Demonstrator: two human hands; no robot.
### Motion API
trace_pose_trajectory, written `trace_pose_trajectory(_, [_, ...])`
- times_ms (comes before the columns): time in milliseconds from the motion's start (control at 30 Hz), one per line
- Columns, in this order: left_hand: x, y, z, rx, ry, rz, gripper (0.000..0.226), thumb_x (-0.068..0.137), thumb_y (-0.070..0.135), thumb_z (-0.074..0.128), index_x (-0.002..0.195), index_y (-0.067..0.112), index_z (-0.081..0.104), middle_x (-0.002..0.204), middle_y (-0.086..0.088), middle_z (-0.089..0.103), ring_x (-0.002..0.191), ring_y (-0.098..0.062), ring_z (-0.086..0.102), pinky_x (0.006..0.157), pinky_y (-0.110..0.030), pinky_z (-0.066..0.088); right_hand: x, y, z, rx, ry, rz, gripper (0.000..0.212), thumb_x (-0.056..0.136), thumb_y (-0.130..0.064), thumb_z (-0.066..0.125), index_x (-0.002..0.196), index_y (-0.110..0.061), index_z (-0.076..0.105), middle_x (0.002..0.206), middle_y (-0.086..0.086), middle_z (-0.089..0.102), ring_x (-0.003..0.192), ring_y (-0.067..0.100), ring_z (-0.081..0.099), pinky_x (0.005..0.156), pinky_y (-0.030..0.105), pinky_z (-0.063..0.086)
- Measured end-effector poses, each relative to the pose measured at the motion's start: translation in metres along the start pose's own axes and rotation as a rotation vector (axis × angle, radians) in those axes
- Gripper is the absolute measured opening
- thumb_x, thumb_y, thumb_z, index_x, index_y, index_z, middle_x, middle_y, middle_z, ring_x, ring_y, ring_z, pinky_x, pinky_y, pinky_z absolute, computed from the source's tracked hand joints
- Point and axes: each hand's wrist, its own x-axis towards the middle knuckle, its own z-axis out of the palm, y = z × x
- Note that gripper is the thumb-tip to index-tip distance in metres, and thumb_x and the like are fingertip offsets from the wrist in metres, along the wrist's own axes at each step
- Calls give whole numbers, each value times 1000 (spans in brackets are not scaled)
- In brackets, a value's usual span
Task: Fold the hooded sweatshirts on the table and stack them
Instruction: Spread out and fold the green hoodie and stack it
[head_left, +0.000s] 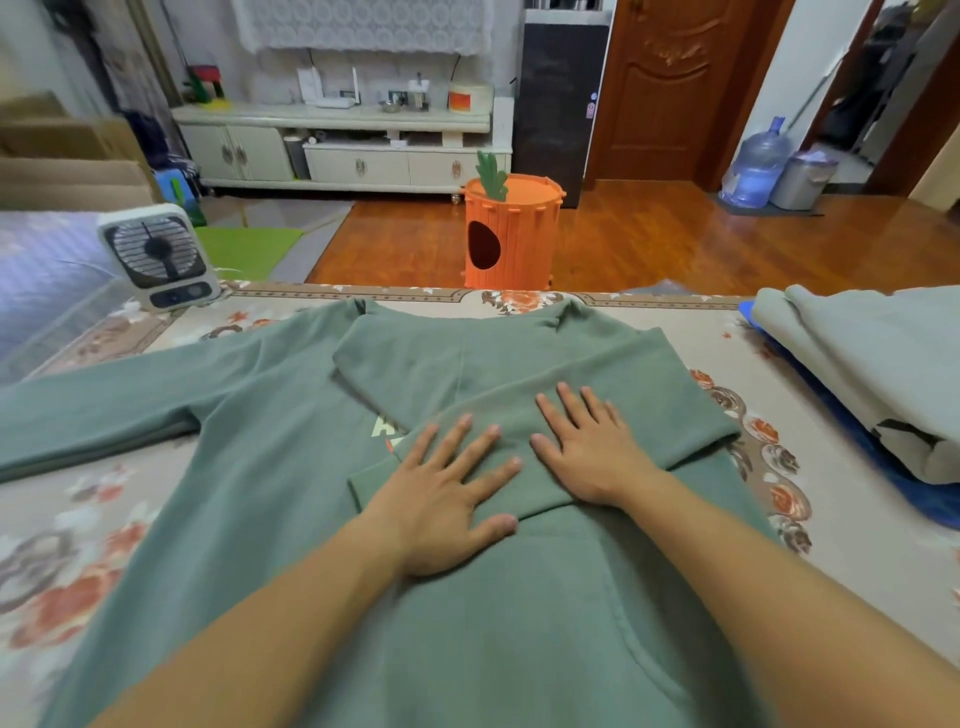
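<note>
Green hooded sweatshirt (291, 519): we see it spread front-up across the counter (717, 343), filling the centre and lower part of the frame, hood toward the top.
Right sleeve (519, 457): folded inward across the chest, its cuff ending left of centre and partly covering a pale printed logo.
Left sleeve (93, 415): stretched out flat toward the left edge of the frame.
Left hand (447, 499): our fingers are spread wide and flat, palm down, pressing on the folded sleeve near its cuff; it holds nothing.
Right hand (587, 447): likewise flat and splayed, palm down on the same sleeve, just beside the left hand.
Folded stack (857, 364): at the right edge of the frame we see pale grey-green garments lying folded on something blue.
Counter cover: a beige cloth with orange flowers and a patterned border.
Small fan (156, 254): white, standing upright at the upper left corner of the counter.
Carrot-shaped orange bin (511, 234): on the wooden floor beyond the far edge, upper centre.
</note>
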Motion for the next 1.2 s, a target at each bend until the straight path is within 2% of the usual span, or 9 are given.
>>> trace_pose_trajectory(267, [5, 5, 0, -245, -125, -347, 72, 95, 74, 17, 159, 45, -2, 168, 1, -17, 154, -29, -19, 120, -58, -14, -1, -20, -31, -183, -223, 142, 69, 100, -65, 12, 159, -36, -7, 168, 4, -11, 154, 32, -6, 121, 56, -6])
trace_pose_trajectory(400, [2, -14, -28, -317, -233, -283, 69, 98, 70, 20, 160, 40, 11, 169, -6, -12, 154, -32, -17, 120, -59, -13, -4, -90, -70, -501, -231, 199, 64, 102, -51, 29, 158, -21, 19, 160, 19, 28, 148, 40, 23, 119, 61, 4])
trace_pose_trajectory(533, [-71, -74, -26, -349, 29, -322, 66, 99, 59, 40, 157, 29, 33, 169, -10, 14, 155, -31, 7, 126, -46, 6, -2, -170, -72, -275, 42, -121, 44, 102, -42, 37, 140, -19, 42, 140, 10, 51, 129, 34, 46, 108, 47, 35])
trace_pose_trajectory(700, [-201, -211, -17, -783, 358, -786, 48, 89, 41, 53, 126, 14, 67, 128, -12, 64, 112, -30, 62, 100, -34, 42, 41, -262, -53, -123, 25, -313, 66, 103, -50, 37, 159, -24, 16, 165, 10, 15, 150, 32, 15, 123, 44, 15])
trace_pose_trajectory(767, [-240, -261, -24, -1268, 613, -1030, 12, 97, 15, 55, 98, 11, 66, 98, -15, 62, 83, -28, 62, 78, -36, 48, 64, -310, -46, -58, 28, -379, 69, 103, -52, 36, 160, -24, 11, 168, 9, 6, 153, 30, 5, 125, 40, 5])
trace_pose_trajectory(900, [-291, -349, -23, -1760, 907, -1356, 16, 99, 10, 43, 89, 5, 55, 103, -21, 58, 79, -28, 61, 71, -32, 50, 100, -391, -20, 60, 25, -430, 77, 98, -54, 47, 159, -17, 17, 167, 8, 12, 153, 28, 9, 125, 38, 6])
trace_pose_trajectory(1000, [-309, -401, -9, -1174, 763, -1593, 32, 93, 25, 50, 113, 2, 59, 118, -26, 63, 102, -40, 63, 81, -39, 51, 107, -411, 21, 224, 176, -418, 56, 89, -37, 50, 136, -7, 55, 139, 16, 52, 129, 35, 43, 113, 38, 28])
trace_pose_trajectory(1067, [-320, -428, 0, -584, 428, -1630, 53, 93, 41, 48, 135, 8, 50, 133, -23, 59, 124, -42, 53, 100, -46, 45, 106, -408, 43, 300, 393, -433, 34, 81, -20, 49, 106, -5, 67, 106, 13, 63, 102, 34, 53, 94, 44, 43])
trace_pose_trajectory(1200, [-315, -471, 43, -902, 105, -1523, 76, 102, 60, 28, 154, 4, 35, 157, -21, 38, 141, -38, 41, 117, -49, 33, 107, -405, 48, 316, 510, -428, 15, 76, -1, 55, 86, -8, 63, 88, 11, 58, 85, 33, 49, 75, 46, 48])
